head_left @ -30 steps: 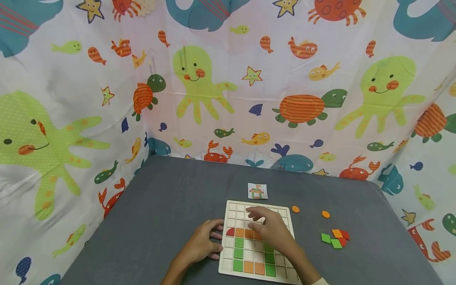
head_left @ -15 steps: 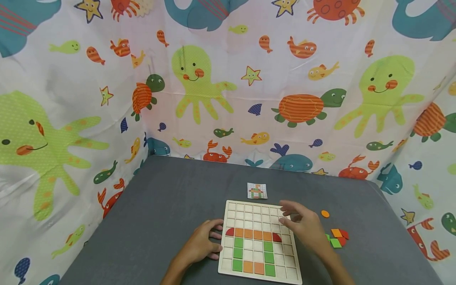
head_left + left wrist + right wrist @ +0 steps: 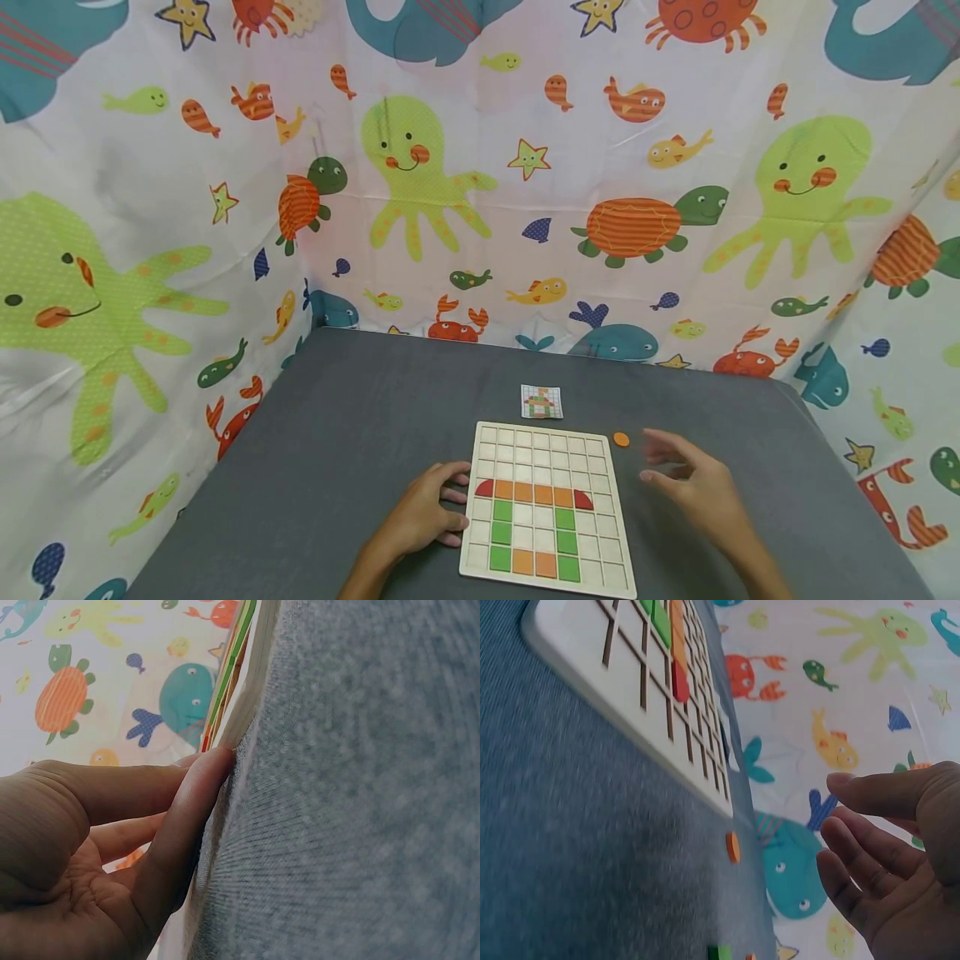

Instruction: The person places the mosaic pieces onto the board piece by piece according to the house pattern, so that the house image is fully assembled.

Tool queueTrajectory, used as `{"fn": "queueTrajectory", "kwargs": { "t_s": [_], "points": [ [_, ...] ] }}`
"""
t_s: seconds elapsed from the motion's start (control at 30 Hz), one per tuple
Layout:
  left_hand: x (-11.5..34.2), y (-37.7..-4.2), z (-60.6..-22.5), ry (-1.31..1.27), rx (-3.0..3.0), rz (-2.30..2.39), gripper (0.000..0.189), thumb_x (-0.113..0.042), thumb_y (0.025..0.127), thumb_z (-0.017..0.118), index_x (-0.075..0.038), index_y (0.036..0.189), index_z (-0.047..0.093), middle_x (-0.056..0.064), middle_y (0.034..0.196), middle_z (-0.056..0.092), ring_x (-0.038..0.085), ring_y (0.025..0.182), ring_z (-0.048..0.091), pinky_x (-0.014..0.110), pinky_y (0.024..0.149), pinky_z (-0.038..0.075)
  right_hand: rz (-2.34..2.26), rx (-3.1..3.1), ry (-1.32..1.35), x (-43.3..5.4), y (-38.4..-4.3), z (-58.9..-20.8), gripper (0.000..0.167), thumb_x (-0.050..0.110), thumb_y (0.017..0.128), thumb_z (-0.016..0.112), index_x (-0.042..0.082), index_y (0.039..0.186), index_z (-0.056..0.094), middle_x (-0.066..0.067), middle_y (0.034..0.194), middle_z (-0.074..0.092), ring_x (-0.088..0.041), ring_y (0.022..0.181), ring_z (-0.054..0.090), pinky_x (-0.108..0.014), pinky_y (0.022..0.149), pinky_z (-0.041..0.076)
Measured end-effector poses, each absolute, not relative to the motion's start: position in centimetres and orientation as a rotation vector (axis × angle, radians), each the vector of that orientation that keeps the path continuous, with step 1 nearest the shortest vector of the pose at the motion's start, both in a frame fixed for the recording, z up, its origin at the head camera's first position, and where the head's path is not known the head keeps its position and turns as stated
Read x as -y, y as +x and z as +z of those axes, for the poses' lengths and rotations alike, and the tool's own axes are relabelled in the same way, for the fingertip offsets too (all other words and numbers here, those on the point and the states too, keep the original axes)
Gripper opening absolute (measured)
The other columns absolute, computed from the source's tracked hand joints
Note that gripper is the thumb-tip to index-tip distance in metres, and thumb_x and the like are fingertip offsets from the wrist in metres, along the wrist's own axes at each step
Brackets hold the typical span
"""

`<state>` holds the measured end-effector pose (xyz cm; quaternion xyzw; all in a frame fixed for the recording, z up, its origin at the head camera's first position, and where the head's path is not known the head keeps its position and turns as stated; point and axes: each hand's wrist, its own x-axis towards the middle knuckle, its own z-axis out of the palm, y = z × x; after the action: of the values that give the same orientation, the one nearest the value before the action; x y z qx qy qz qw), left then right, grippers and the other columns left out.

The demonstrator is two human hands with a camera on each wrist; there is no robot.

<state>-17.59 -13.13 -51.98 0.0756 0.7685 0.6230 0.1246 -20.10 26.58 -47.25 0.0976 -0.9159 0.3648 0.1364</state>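
Observation:
A pale wooden grid board (image 3: 522, 454) lies on the table in the head view. Green squares (image 3: 501, 533) and orange squares (image 3: 523, 492) fill some cells, with a red rounded piece (image 3: 485, 488) at the left end of the orange row and another red piece (image 3: 582, 500) at its right end. My left hand (image 3: 426, 512) rests its fingertips and thumb (image 3: 202, 787) against the board's left edge. Right of the board hovers my right hand (image 3: 697, 483), fingers loosely bent, nothing between them. An orange disc (image 3: 621, 439) lies just left of its fingertips.
A small printed pattern card (image 3: 541, 402) lies beyond the board. Low in the right wrist view, a loose green piece (image 3: 720, 952) is partly visible; in the head view my right hand covers that area. A sea-animal curtain (image 3: 480, 167) stands behind the grey table (image 3: 390, 400).
My right hand has moved right, from above the board to the table beside it, baring the right red piece and covering the loose pieces there. My left hand stays at the board's edge.

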Motion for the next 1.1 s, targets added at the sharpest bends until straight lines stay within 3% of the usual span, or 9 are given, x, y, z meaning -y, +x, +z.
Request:
{"fn": "queueTrajectory", "kwargs": {
  "t_s": [0.23,0.47,0.57,0.67,0.8,0.93,1.1],
  "points": [
    [13.1,-17.6,-52.1,0.221,-2.236,1.823,0.080,0.020,0.076,0.078,0.000,0.150,0.054,0.018,0.134,0.058,0.032,0.112,0.064,0.042,0.056,0.067,0.989,2.726,0.142,-28.3,-19.8,-47.6,0.060,0.008,0.085,0.089,0.009,0.140,0.066,-0.009,0.113,0.078,-0.026,0.100,0.072,-0.020,0.070,0.059],
    [13.1,-17.6,-52.1,0.214,-2.249,1.798,0.079,0.019,0.077,0.078,-0.001,0.150,0.054,0.017,0.134,0.058,0.030,0.111,0.064,0.040,0.057,0.067,0.951,2.778,0.054,-31.0,-19.5,-48.2,0.065,0.006,0.084,0.089,0.005,0.142,0.062,-0.014,0.114,0.077,-0.017,0.095,0.073,-0.018,0.068,0.057],
    [13.1,-17.6,-52.1,0.210,-2.241,1.805,0.080,0.019,0.077,0.078,-0.001,0.150,0.054,0.017,0.135,0.058,0.030,0.111,0.065,0.040,0.057,0.067,0.937,2.801,0.027,-32.2,-19.5,-48.5,0.065,0.003,0.084,0.088,0.003,0.143,0.061,-0.017,0.115,0.077,-0.024,0.098,0.074,-0.019,0.069,0.059],
    [13.1,-17.6,-52.1,0.207,-2.232,1.813,0.080,0.019,0.077,0.078,-0.001,0.151,0.054,0.017,0.136,0.057,0.031,0.112,0.064,0.041,0.057,0.067,0.938,2.843,0.002,-33.5,-19.5,-48.6,0.064,-0.001,0.086,0.085,0.000,0.144,0.059,-0.021,0.117,0.076,-0.037,0.104,0.072,-0.028,0.072,0.063],
    [13.1,-17.6,-52.2,0.212,-2.230,1.817,0.080,0.019,0.077,0.078,-0.001,0.151,0.053,0.018,0.136,0.057,0.032,0.113,0.064,0.042,0.057,0.067,0.958,2.912,-0.049,-35.1,-19.6,-49.0,0.064,-0.003,0.088,0.081,-0.003,0.147,0.055,-0.025,0.119,0.074,-0.042,0.108,0.070,-0.046,0.079,0.065],
    [13.2,-17.6,-52.2,0.210,-2.233,1.809,0.080,0.018,0.077,0.078,-0.001,0.151,0.053,0.018,0.137,0.057,0.031,0.112,0.064,0.042,0.057,0.067,0.966,2.963,-0.090,-36.4,-19.7,-49.4,0.067,0.000,0.089,0.082,-0.004,0.149,0.051,-0.027,0.121,0.072,-0.044,0.109,0.068,-0.061,0.086,0.062],
    [13.2,-17.6,-52.2,0.203,-2.233,1.803,0.079,0.018,0.078,0.079,-0.001,0.151,0.053,0.017,0.137,0.057,0.031,0.113,0.064,0.040,0.057,0.067,0.916,2.997,-0.099,-37.3,-19.9,-49.9,0.068,0.001,0.088,0.083,-0.006,0.148,0.051,-0.030,0.123,0.070,-0.048,0.111,0.066,-0.069,0.090,0.054]
  ]
}}
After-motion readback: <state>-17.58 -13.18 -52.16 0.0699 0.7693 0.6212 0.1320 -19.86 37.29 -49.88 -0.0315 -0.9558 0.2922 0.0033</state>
